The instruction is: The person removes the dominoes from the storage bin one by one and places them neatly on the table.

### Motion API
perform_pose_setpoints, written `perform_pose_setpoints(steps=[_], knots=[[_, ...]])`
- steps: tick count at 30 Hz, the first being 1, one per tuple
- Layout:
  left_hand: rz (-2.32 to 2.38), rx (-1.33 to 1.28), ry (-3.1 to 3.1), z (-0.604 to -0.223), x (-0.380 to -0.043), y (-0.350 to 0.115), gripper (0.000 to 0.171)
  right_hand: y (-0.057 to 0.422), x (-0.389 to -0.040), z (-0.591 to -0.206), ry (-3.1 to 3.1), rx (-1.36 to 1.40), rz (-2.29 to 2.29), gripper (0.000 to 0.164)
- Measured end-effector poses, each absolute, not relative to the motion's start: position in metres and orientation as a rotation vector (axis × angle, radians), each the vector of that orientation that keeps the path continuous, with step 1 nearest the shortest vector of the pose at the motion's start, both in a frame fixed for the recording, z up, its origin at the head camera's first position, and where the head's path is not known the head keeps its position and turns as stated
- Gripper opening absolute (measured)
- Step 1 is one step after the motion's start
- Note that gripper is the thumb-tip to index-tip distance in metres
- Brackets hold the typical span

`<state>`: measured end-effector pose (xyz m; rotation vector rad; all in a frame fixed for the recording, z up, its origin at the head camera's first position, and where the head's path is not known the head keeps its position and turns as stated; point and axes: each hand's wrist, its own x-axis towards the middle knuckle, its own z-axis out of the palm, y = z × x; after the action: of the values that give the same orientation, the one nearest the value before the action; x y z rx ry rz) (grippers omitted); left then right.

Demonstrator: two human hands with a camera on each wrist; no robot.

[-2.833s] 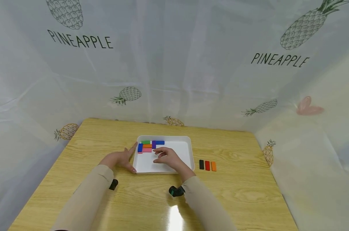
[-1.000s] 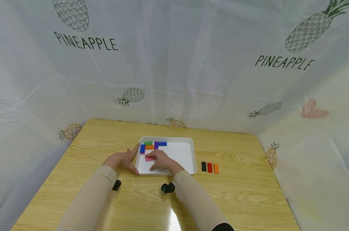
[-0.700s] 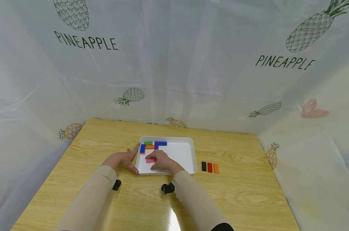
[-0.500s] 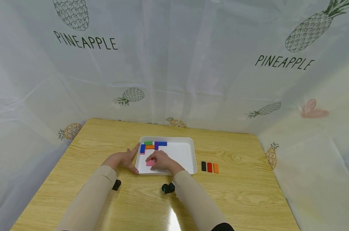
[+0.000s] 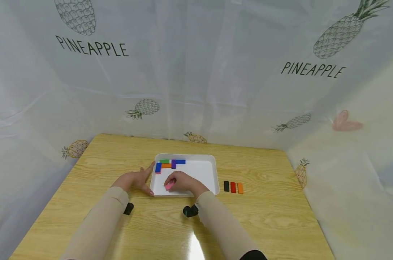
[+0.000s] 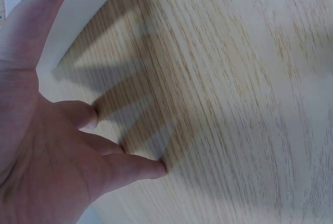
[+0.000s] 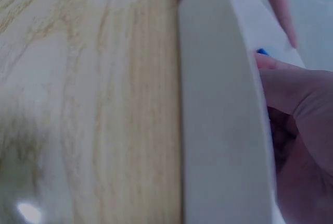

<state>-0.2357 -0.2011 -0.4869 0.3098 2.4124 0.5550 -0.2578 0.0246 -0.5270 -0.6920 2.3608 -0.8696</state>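
A white tray (image 5: pixel 199 180) lies on the wooden table. My right hand (image 5: pixel 183 181) is over its near left part and pinches a pink block (image 5: pixel 169 186) between thumb and fingers. My left hand (image 5: pixel 138 179) rests at the tray's left side, thumb and fingers spread and touching the rim. In the left wrist view, the fingers of the left hand (image 6: pixel 57 156) are extended against the table. Inside the tray's far left corner lie a green block (image 5: pixel 164 161), an orange block (image 5: pixel 166 166), a purple block (image 5: pixel 173 164) and two blue blocks, one of them over a pink edge (image 5: pixel 158 173).
Right of the tray, a black block (image 5: pixel 226 186), a red block (image 5: pixel 233 187) and an orange block (image 5: pixel 240 188) lie in a row on the table (image 5: pixel 264 209). A pineapple-print sheet (image 5: pixel 196 72) hangs behind and beside the table.
The right hand has come down onto the pink block, drawn it toward the near side, away from the orange block, and turned it aslant. The left hand has stayed at the rim.
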Motion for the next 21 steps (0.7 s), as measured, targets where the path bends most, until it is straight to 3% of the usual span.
perform_pose_setpoints(steps=[9,21], knots=[[0.562,0.315,2.41,-0.486,-0.235,-0.201,0.131,0.045,-0.262,-0.51,2.248,-0.764,-0.943,0.014],[0.591,0.316,2.38,-0.485,-0.236,-0.202,0.131,0.066,-0.26,-0.483,2.016,-0.648,-1.033,0.016]])
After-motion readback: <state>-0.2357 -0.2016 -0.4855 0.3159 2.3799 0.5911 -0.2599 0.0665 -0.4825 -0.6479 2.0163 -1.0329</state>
